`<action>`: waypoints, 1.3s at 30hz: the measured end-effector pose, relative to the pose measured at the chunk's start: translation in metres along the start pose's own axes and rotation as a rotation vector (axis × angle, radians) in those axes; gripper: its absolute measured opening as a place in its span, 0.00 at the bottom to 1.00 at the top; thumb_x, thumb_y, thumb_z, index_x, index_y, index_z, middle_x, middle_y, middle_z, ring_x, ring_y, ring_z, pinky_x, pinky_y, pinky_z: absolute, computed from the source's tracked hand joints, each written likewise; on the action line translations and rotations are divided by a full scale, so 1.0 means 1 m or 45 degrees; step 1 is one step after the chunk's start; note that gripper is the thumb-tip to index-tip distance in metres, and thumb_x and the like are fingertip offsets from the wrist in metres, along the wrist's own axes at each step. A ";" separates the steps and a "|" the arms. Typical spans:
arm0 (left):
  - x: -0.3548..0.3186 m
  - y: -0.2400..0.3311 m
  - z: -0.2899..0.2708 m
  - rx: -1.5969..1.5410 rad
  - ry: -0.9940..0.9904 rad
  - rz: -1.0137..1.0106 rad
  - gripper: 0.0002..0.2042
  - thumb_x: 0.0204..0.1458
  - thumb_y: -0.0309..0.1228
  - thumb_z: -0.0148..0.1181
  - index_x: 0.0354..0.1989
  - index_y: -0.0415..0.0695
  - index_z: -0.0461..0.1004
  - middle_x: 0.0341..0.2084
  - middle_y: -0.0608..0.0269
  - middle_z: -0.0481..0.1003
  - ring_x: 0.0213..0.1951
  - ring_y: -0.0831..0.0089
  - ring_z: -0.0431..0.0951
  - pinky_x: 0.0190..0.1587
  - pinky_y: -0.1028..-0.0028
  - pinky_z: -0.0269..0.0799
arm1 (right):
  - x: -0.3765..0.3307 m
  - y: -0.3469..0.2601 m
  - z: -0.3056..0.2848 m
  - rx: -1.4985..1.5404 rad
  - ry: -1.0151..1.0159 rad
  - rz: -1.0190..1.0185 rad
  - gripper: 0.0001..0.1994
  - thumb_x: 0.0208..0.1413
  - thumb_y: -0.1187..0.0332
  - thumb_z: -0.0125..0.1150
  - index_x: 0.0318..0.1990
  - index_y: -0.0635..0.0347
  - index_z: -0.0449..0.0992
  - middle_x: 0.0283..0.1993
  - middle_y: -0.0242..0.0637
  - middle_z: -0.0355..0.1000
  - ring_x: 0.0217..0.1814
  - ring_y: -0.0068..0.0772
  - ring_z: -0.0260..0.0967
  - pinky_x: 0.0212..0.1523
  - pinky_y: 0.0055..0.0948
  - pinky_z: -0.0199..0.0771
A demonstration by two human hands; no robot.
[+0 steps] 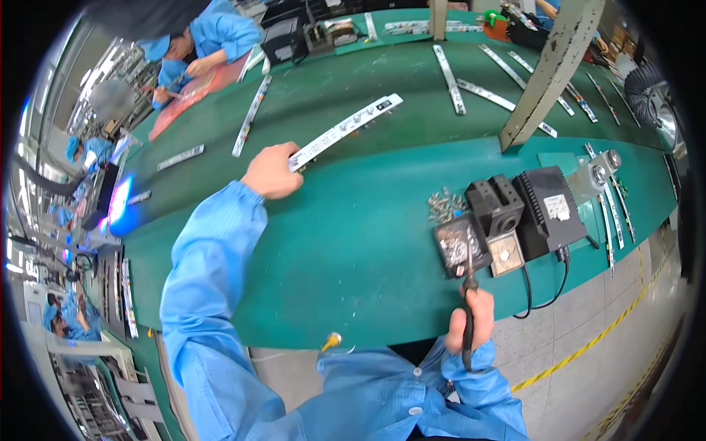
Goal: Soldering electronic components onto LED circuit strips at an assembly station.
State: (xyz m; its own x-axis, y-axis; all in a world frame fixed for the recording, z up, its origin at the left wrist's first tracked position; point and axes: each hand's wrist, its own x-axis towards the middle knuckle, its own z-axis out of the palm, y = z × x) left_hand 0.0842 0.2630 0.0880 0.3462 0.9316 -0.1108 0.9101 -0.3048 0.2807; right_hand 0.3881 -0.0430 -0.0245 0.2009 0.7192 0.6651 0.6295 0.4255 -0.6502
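Left hand (271,171) pinches end of strip (344,131), reaching over the belt (353,220); right hand (471,322) fisted on iron (468,294) by stand (494,213): strip may sag and slip, hot tip may graze cable (526,290).

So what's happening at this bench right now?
A person in a blue smock works at a green bench. The left hand grips one end of a long white circuit strip, reaching it out toward the belt where similar strips lie. The right hand holds a soldering iron, its tip pointing at the black stand with a sponge tray beside a black power unit. Co-workers in blue sit further along the line.
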 end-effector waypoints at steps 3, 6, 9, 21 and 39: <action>-0.088 -0.004 -0.002 -0.029 0.001 0.163 0.22 0.36 0.26 0.55 0.45 0.40 0.75 0.39 0.46 0.78 0.44 0.47 0.77 0.48 0.56 0.73 | -0.002 0.004 0.005 -0.015 0.052 0.006 0.20 0.60 0.66 0.53 0.56 0.72 0.68 0.47 0.57 0.71 0.45 0.48 0.71 0.49 0.42 0.71; -0.146 -0.017 0.025 -0.099 0.005 0.351 0.23 0.34 0.22 0.54 0.45 0.40 0.75 0.35 0.48 0.76 0.40 0.50 0.77 0.45 0.61 0.74 | -0.005 0.009 0.010 0.029 0.118 0.046 0.21 0.60 0.66 0.54 0.55 0.75 0.69 0.50 0.56 0.71 0.49 0.47 0.72 0.52 0.40 0.71; -0.182 -0.015 0.052 -0.090 0.041 0.353 0.23 0.34 0.20 0.57 0.46 0.41 0.75 0.40 0.51 0.75 0.43 0.53 0.76 0.46 0.62 0.74 | -0.008 0.003 0.012 0.052 0.099 0.133 0.20 0.60 0.70 0.53 0.56 0.76 0.68 0.52 0.54 0.70 0.52 0.45 0.71 0.56 0.39 0.70; -0.217 -0.020 0.091 -0.195 0.421 0.571 0.22 0.32 0.23 0.73 0.42 0.41 0.78 0.53 0.44 0.69 0.54 0.47 0.71 0.53 0.57 0.70 | -0.003 -0.002 0.015 -0.019 0.043 0.145 0.19 0.58 0.72 0.54 0.55 0.72 0.70 0.49 0.54 0.72 0.48 0.47 0.73 0.51 0.39 0.73; -0.266 -0.036 0.111 -0.107 0.828 -0.239 0.06 0.51 0.25 0.65 0.33 0.36 0.76 0.25 0.58 0.74 0.25 0.69 0.74 0.28 0.72 0.69 | 0.040 -0.027 0.058 -0.040 -0.330 0.161 0.24 0.45 0.87 0.62 0.53 0.64 0.73 0.49 0.48 0.71 0.45 0.41 0.76 0.45 0.31 0.76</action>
State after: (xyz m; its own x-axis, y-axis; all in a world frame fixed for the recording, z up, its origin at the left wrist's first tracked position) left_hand -0.0154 0.0044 0.0016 -0.0469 0.9046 0.4236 0.9115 -0.1348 0.3886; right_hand 0.3359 0.0060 -0.0014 0.0835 0.8836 0.4608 0.6351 0.3091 -0.7079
